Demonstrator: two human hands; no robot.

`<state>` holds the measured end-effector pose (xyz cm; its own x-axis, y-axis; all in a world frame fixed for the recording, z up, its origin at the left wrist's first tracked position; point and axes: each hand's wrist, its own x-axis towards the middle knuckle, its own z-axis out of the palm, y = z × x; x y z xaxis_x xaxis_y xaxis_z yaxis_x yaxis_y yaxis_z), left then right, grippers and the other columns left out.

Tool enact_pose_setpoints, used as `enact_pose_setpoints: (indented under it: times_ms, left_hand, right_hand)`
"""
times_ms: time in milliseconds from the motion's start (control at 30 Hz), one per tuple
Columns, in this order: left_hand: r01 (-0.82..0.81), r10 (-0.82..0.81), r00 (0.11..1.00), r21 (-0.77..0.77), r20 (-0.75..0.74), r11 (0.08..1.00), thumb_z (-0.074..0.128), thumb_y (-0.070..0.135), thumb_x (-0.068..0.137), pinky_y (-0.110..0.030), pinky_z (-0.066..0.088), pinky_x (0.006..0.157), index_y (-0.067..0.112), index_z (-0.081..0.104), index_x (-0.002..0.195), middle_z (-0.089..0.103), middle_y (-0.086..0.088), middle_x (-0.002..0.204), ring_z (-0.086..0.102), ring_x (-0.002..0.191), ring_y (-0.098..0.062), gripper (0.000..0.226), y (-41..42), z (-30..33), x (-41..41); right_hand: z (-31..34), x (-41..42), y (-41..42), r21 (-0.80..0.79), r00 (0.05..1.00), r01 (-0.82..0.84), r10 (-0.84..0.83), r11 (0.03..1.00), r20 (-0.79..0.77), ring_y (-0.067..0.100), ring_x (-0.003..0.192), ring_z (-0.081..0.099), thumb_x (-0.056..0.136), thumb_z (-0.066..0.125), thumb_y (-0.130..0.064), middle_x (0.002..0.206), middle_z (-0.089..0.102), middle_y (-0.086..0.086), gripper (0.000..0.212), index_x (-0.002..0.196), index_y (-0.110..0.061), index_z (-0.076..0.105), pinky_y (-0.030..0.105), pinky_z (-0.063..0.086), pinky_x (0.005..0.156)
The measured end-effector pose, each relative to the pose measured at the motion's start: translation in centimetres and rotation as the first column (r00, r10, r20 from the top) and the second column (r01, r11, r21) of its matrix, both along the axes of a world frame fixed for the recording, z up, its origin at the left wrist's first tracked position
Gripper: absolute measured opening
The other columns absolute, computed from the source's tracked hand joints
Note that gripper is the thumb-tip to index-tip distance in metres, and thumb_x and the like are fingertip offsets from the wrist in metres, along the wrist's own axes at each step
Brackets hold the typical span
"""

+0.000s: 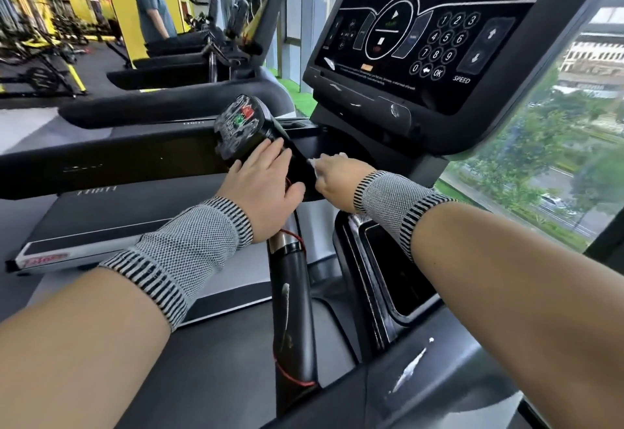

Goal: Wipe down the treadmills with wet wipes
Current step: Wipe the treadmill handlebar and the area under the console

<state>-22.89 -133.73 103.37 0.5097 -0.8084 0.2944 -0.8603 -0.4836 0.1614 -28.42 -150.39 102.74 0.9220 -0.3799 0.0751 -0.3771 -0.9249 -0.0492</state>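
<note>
Now | handlebar (293, 297) runs toward console (439, 33) | right hand (337, 177) holds wipe (312, 162)

Black treadmill (337, 145) frame under everything: crossbar with a worn button pod (241, 124) at its left end, left hand (266, 185) resting flat on it. Just right, right hand (337, 175) pressing a white wet wipe (314, 162) onto the crossbar, below the console (422, 33).
</note>
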Motion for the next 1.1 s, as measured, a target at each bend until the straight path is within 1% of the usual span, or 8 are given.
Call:
enact_pose_setpoints:
  times_ms: [267,333,400,533,633,767,867,1100]
  left_hand:
    - [-0.015,0.018,1.000,-0.185,0.018,0.983,0.041,0.027,0.099,-0.030,0.023,0.114,0.014,0.046,0.141,0.038,0.001,0.151,0.032,0.140,-0.015,0.044,3.0,0.7,0.4]
    - [-0.016,0.022,0.999,-0.176,0.029,0.984,0.043,0.027,0.099,-0.028,0.024,0.113,0.016,0.047,0.141,0.040,0.002,0.150,0.033,0.139,-0.014,0.044,3.1,0.8,0.4]
    - [-0.021,0.026,0.999,-0.166,0.029,0.986,0.042,0.028,0.099,-0.026,0.024,0.113,0.018,0.045,0.142,0.039,0.004,0.150,0.032,0.139,-0.012,0.045,3.1,0.7,0.4]
    - [-0.040,0.044,0.999,-0.180,0.013,0.983,0.044,0.033,0.098,-0.029,0.026,0.112,0.018,0.043,0.143,0.040,0.002,0.150,0.033,0.139,-0.014,0.048,3.3,0.3,0.5]
    - [-0.087,0.082,0.996,-0.190,-0.032,0.978,0.046,0.038,0.096,-0.031,0.030,0.110,0.016,0.042,0.143,0.043,-0.001,0.147,0.037,0.136,-0.017,0.052,3.6,0.1,0.6]
    - [-0.112,0.098,0.992,-0.205,-0.078,0.972,0.046,0.034,0.096,-0.034,0.034,0.106,0.016,0.045,0.139,0.049,-0.002,0.141,0.042,0.130,-0.019,0.046,4.2,0.3,0.5]
    - [-0.111,0.095,0.992,-0.224,-0.082,0.968,0.045,0.023,0.096,-0.033,0.038,0.101,0.015,0.050,0.133,0.053,-0.004,0.134,0.046,0.124,-0.020,0.038,4.6,0.4,0.3]
    - [-0.126,0.097,0.986,-0.222,-0.139,0.967,0.041,0.017,0.097,-0.032,0.041,0.098,0.017,0.052,0.133,0.056,-0.005,0.133,0.051,0.119,-0.023,0.038,5.4,0.3,-0.1]
  right_hand:
    - [1.1,-0.4,0.0,-0.108,0.976,0.205,-0.194,0.973,0.100,0.020,0.064,0.056,0.083,0.052,-0.010,0.095,0.069,0.004,0.022,0.070,-0.024,0.063,0.026,0.041,0.066]
    - [1.3,-0.1,0.2,0.163,0.903,0.240,-0.282,0.957,0.323,0.023,0.086,0.063,0.090,0.050,-0.012,0.102,0.069,0.004,0.025,0.097,-0.021,0.072,0.024,0.046,0.074]
    - [1.3,0.7,1.4,0.530,0.801,0.154,-0.419,0.834,0.427,0.016,0.077,0.060,0.093,0.050,-0.015,0.094,0.069,0.002,0.027,0.112,-0.017,0.070,0.020,0.047,0.070]
    - [1.7,2.3,5.0,0.678,0.812,-0.069,-0.354,0.732,0.464,0.016,0.081,0.057,0.094,0.051,-0.013,0.105,0.067,0.003,0.033,0.125,-0.015,0.062,0.028,0.050,0.078]
    - [3.7,2.1,6.3,0.654,0.788,-0.236,-0.252,0.719,0.562,0.009,0.077,0.053,0.097,0.046,-0.013,0.100,0.064,-0.002,0.034,0.128,-0.014,0.059,0.021,0.047,0.076]
    - [3.2,1.7,6.5,0.410,0.825,-0.185,-0.086,0.893,0.559,0.019,0.116,0.055,0.096,0.047,-0.012,0.129,0.059,0.001,0.031,0.121,-0.013,0.065,0.025,0.039,0.101]
    - [2.7,1.4,6.7,0.209,0.862,-0.189,0.060,0.960,0.504,0.016,0.115,0.052,0.095,0.048,-0.009,0.122,0.060,0.002,0.028,0.111,-0.012,0.071,0.017,0.032,0.097]
    - [4.0,1.4,6.6,0.207,0.909,-0.229,0.132,0.951,0.396,0.014,0.100,0.057,0.090,0.052,-0.006,0.090,0.057,-0.015,0.029,0.096,-0.021,0.076,0.026,0.044,0.094]
